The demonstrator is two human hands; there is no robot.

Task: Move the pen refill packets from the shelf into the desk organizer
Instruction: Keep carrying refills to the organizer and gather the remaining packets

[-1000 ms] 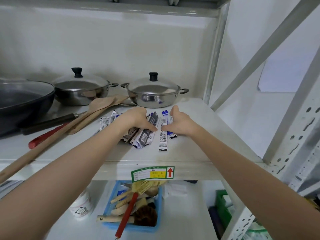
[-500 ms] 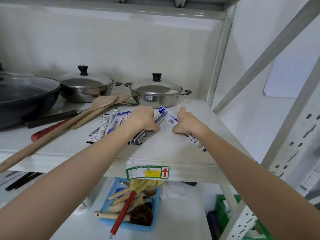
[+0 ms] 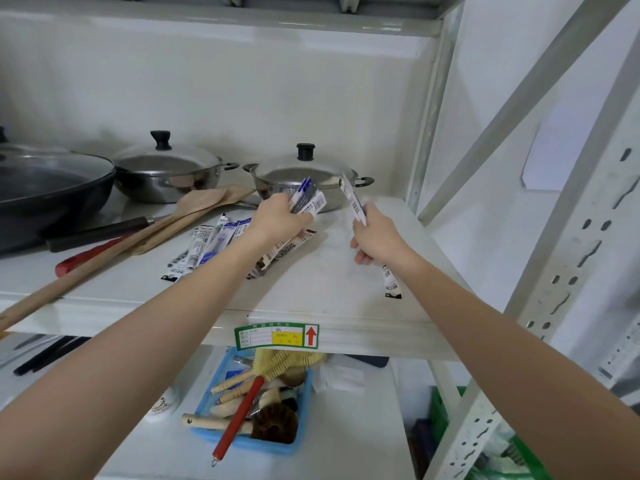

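Observation:
My left hand (image 3: 278,220) grips a bundle of pen refill packets (image 3: 308,200), lifted and tilted above the white shelf (image 3: 332,278); their lower ends stick out under my wrist. My right hand (image 3: 375,239) holds one long refill packet (image 3: 353,199) upright, its bottom end showing below the hand. Several more packets (image 3: 207,244) lie flat on the shelf to the left of my left arm. No desk organizer is in view.
Two lidded steel pots (image 3: 304,181) (image 3: 166,171) stand at the back, a dark pan (image 3: 48,188) at the left, with wooden spatulas (image 3: 194,209) and a red handle (image 3: 86,256). Below is a blue basket (image 3: 303,441) of brushes. A shelf upright (image 3: 429,109) stands right.
Both hands have lifted their packets off the shelf and raised them; the right hand's packet has swung from lying slanted to nearly upright. The hands have moved slightly apart.

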